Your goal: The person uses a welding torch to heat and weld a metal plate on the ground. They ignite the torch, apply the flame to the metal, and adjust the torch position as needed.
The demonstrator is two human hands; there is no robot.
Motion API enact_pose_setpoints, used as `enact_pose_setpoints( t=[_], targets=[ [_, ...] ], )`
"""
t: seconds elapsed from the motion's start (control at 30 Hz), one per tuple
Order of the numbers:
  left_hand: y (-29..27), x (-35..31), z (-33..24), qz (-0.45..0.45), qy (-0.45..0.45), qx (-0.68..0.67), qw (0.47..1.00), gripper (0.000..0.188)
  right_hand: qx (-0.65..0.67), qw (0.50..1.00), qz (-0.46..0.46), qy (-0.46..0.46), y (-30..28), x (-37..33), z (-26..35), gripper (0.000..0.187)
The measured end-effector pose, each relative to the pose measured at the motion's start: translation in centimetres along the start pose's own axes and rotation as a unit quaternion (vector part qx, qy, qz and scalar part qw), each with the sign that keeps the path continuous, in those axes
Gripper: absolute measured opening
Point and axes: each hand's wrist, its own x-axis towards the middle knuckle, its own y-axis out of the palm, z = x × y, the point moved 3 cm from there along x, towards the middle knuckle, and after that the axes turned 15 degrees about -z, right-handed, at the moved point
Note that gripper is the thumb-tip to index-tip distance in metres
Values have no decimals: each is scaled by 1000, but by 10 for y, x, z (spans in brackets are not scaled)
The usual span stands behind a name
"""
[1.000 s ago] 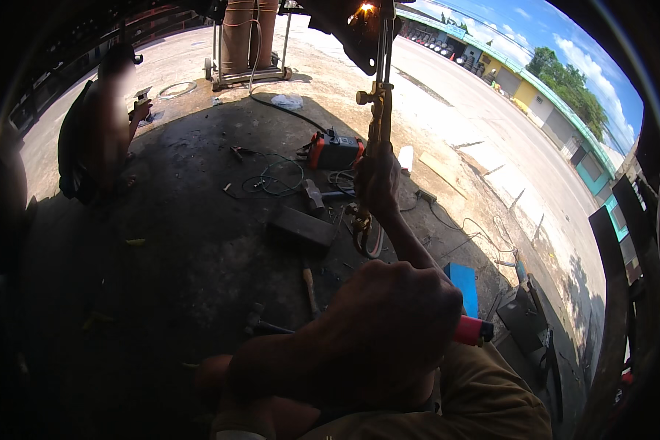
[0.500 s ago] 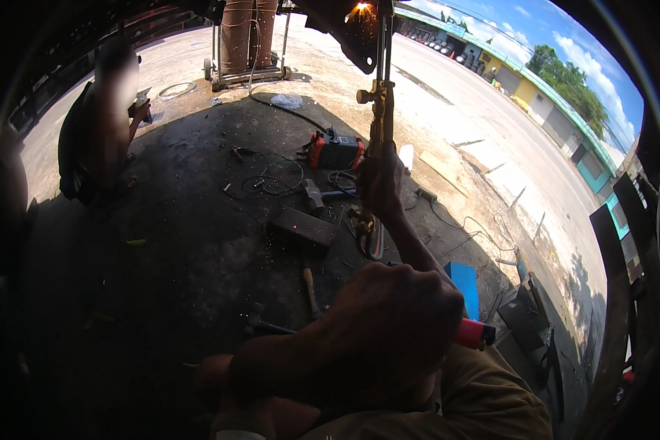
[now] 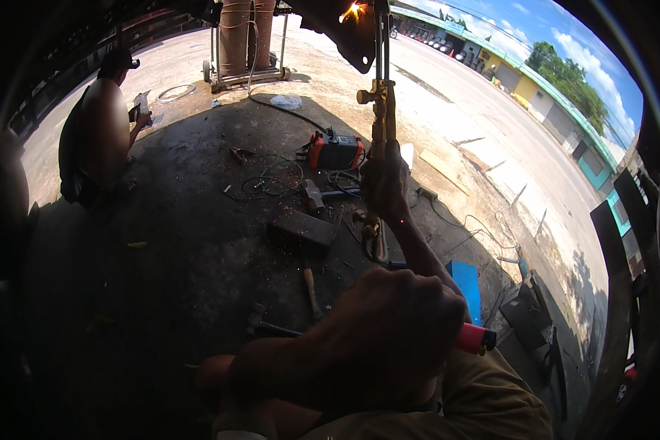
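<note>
My right hand (image 3: 386, 182) grips the handle of a cutting torch (image 3: 380, 110), held upright with brass valves and two thin tubes running up. Bright flame and sparks (image 3: 356, 11) show beside its upper end, against a dark metal piece (image 3: 355, 45) with a hole near its lower corner. Closer in, my left hand (image 3: 403, 319) is closed in a fist across my right forearm. A red lighter (image 3: 474, 338) sticks out of that fist on the right. The torch's tip is cut off by the top edge.
A black-and-orange welding machine (image 3: 335, 152), a sledgehammer (image 3: 314, 196), a dark metal block (image 3: 303, 231) and a wooden-handled hammer (image 3: 312, 292) lie on the floor. Gas cylinders (image 3: 236, 37) stand on a cart. Another person (image 3: 99, 139) crouches at left. A blue box (image 3: 465, 292) lies at right.
The flame flares brighter and has shifted slightly left, with more sparks falling. The crouching person's head is raised. My hands keep nearly the same places.
</note>
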Motion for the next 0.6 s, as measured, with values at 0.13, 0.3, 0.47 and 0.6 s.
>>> enact_pose_setpoints(
  t=[0.13, 0.3, 0.47, 0.6],
  targets=[
    [0, 2, -2, -3, -3, -2, 1000, 20, 2, 1000, 1, -10, -1, 0, 0, 60],
    [1, 0, -3, -15, -3, -9, 1000, 20, 3, 1000, 10, -14, -4, 0, 1, 59],
    [0, 2, -5, -8, 4, -3, 1000, 20, -8, 1000, 2, -5, -5, -1, 5, 58],
    [0, 4, -6, 0, -15, 0, 1000, 19, 3, 1000, 2, 0, -5, -2, 5, 58]
  ],
)
